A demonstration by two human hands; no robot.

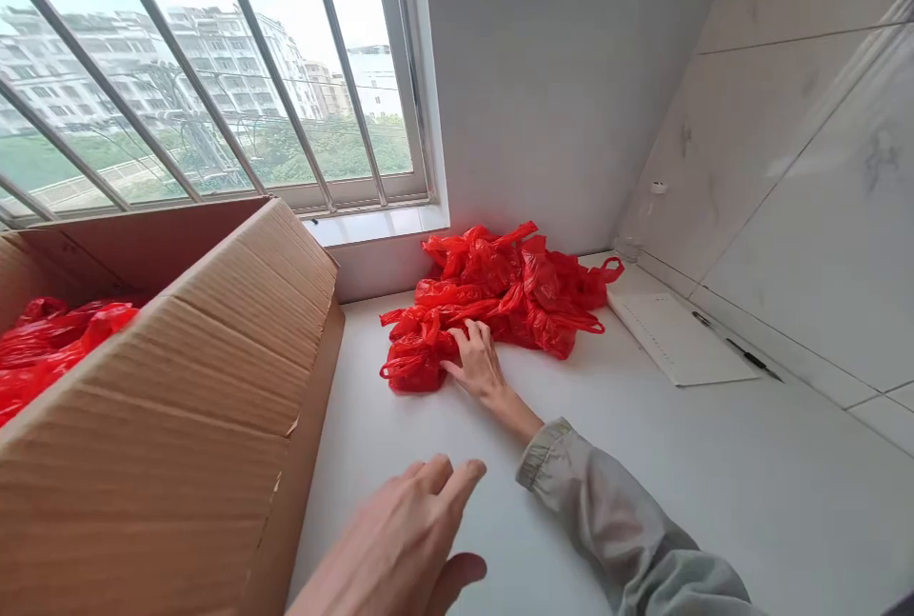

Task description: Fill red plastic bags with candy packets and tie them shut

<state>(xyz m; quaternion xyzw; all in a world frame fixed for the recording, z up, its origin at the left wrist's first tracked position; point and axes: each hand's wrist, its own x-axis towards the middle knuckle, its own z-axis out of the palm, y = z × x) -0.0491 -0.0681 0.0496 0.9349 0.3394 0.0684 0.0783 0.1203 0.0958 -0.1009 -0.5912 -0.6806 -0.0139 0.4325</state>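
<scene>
A pile of knotted red plastic bags [500, 283] lies on the white tabletop against the wall. My right hand [477, 364], in a grey-green sleeve, reaches to the front of this pile. Its fingers are spread and bent, with the fingertips at the edge of a small tied red bag [418, 364]; the thumb stands apart from them. Nearer to me, my left hand [407, 535] hovers over the table, its fingers loosely stretched and the thumb apart. Nothing is in it.
On the left stands an open cardboard box [214, 359] holding more red plastic bags [57, 340]. A notepad [678, 340] and a black pen [753, 361] lie at the right by the tiled wall. A clear bottle [643, 221] is in the corner. A barred window is behind the box.
</scene>
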